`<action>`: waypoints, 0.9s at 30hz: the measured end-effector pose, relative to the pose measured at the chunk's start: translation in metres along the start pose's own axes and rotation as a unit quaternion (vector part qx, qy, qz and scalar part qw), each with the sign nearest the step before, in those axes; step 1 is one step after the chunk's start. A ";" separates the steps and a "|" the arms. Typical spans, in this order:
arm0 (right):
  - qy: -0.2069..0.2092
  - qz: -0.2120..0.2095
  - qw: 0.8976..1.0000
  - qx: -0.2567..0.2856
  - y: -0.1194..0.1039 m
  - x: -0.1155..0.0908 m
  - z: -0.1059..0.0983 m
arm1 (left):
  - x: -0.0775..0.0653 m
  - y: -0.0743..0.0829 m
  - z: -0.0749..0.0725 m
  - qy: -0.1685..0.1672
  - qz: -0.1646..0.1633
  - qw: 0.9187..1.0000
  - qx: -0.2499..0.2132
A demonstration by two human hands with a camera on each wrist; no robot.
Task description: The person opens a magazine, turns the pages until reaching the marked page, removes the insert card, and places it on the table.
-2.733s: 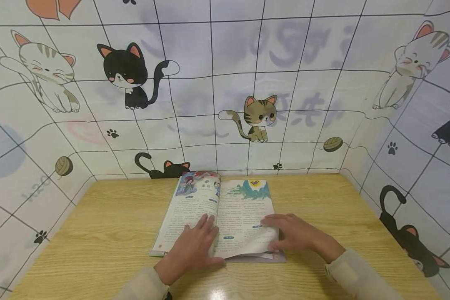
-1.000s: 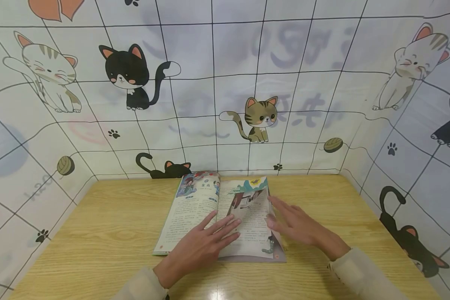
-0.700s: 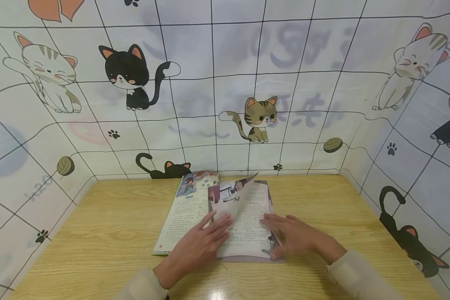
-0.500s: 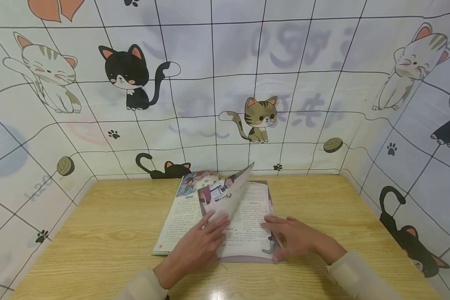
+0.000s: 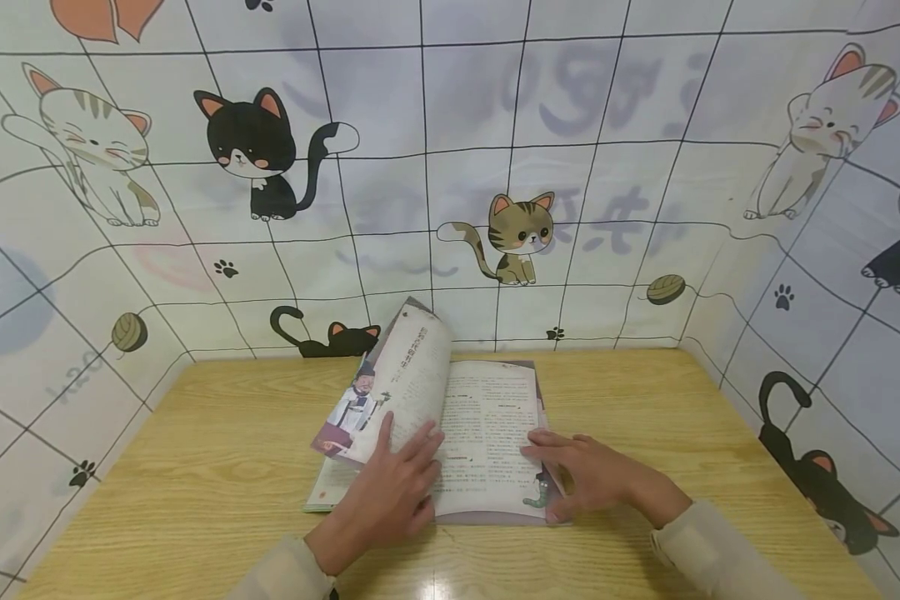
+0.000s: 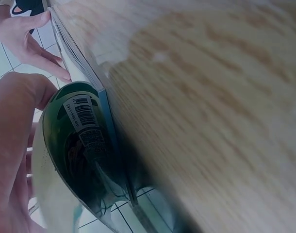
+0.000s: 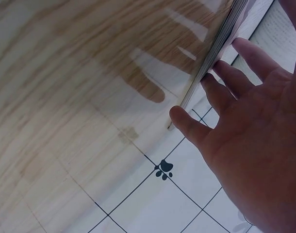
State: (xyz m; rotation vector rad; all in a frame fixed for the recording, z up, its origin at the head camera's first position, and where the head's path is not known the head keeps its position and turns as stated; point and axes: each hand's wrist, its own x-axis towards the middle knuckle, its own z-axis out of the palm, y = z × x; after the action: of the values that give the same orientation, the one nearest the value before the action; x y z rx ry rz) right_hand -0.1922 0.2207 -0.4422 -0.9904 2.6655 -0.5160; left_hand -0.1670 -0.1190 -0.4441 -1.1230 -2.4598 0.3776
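Note:
An open magazine (image 5: 491,417) lies on the wooden table. Over its left side leans a lifted page (image 5: 412,375), with a drawn robed figure at its outer edge and its top corner raised. My left hand (image 5: 393,492) rests on the lower part of this page near the spine, fingers extended. My right hand (image 5: 588,471) touches the magazine's lower right edge, thumb near the corner and relaxed fingers on the page. In the right wrist view, the right fingertips (image 7: 211,80) lie along the page edges. A green cover (image 6: 73,131) with a barcode curves up beside the left hand in the left wrist view.
The pale wooden table (image 5: 217,433) extends around the magazine on both sides. Behind and beside it hangs a white grid-patterned cloth (image 5: 390,258) printed with cartoon cats, paw prints and yarn balls.
A page has swung from the right side over to the left, now leaning over the left pages. My left hand has shifted slightly left with it; my right hand has settled at the right edge.

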 end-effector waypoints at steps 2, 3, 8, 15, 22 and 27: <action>-0.001 0.002 1.000 0.001 -0.001 0.000 0.000 | -0.001 0.000 0.000 -0.011 -0.011 1.000 -0.008; -0.001 0.003 1.000 0.002 -0.001 0.000 -0.001 | -0.001 0.000 0.001 -0.016 -0.017 1.000 -0.015; -0.002 0.005 1.000 0.006 -0.002 0.000 -0.002 | -0.003 0.000 0.002 -0.046 -0.054 0.993 -0.092; -0.001 0.008 1.000 0.005 -0.001 0.000 0.001 | -0.006 0.000 0.004 -0.083 -0.092 0.976 -0.178; 0.001 0.007 1.000 0.006 -0.003 0.000 0.000 | -0.006 0.000 0.006 -0.094 -0.102 0.972 -0.191; 0.000 0.007 1.000 0.003 -0.004 0.000 -0.001 | -0.006 0.000 0.006 -0.084 -0.101 0.973 -0.192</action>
State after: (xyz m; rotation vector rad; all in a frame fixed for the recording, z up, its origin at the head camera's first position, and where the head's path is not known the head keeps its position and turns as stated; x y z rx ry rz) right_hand -0.1899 0.2182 -0.4396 -0.9678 2.6670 -0.5213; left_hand -0.1661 -0.1237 -0.4511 -1.0001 -2.8487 -0.0736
